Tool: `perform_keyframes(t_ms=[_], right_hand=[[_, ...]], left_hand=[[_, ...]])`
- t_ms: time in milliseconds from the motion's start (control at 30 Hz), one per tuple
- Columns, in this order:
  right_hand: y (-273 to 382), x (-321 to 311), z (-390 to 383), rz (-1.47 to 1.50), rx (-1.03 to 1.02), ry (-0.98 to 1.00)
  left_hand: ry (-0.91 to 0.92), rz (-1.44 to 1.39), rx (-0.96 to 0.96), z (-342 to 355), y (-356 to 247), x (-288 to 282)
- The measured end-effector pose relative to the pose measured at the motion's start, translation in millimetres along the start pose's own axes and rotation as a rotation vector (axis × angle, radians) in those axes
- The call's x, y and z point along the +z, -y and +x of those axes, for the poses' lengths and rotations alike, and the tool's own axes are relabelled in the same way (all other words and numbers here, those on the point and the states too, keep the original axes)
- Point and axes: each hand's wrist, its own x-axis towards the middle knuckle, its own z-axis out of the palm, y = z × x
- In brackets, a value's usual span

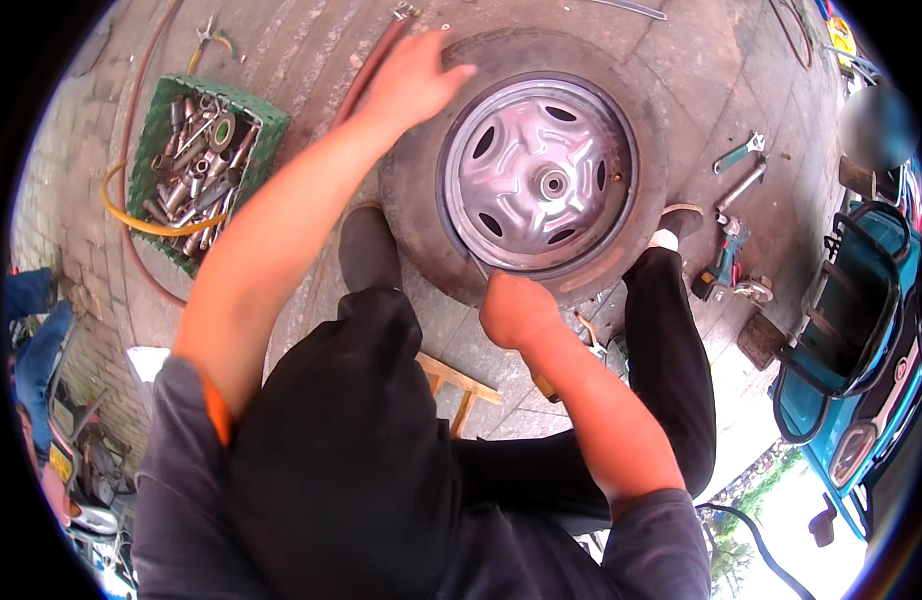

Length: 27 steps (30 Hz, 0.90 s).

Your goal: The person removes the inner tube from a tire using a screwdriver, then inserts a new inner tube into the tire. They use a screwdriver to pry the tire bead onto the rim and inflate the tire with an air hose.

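A wheel lies flat on the paving in front of me, its black tyre [421,215] around a silver steel rim [521,150]. My left hand [416,82] is at the tyre's far left edge, thumb stretched out from the other fingers, with nothing seen in it. At the near side of the wheel, my right hand [521,312] is closed in a fist. A thin metal bar [478,264] runs from that fist to the rim's edge, where it meets the tyre. Most of the bar is hidden inside my hand. My two feet flank the tyre.
Left of the wheel stands a green basket [266,115] full of sockets and wrenches. An adjustable wrench [739,152], a ratchet [741,187] and a cordless power tool [722,262] lie to the right. A wooden stool [466,385] is beneath me. A teal vehicle [846,400] stands far right.
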Motion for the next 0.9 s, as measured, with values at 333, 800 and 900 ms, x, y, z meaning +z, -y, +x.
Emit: perform_keyframes(t_ms=[333, 800, 900], right_hand=[[3.6, -22.9, 4.5, 0.034, -0.059, 0.104], [82.5, -66.4, 58.2, 1.497, 0.119, 0.181], [95.1, -89.5, 71.9, 1.687, 0.141, 0.131]], left_hand=[[0.198, -0.282, -0.554, -141.5, -3.4, -19.9], [0.661, 0.288, 0.132, 95.3, -54.9, -2.6], [0.603, 0.283, 0.163, 99.7, -70.4, -7.4]])
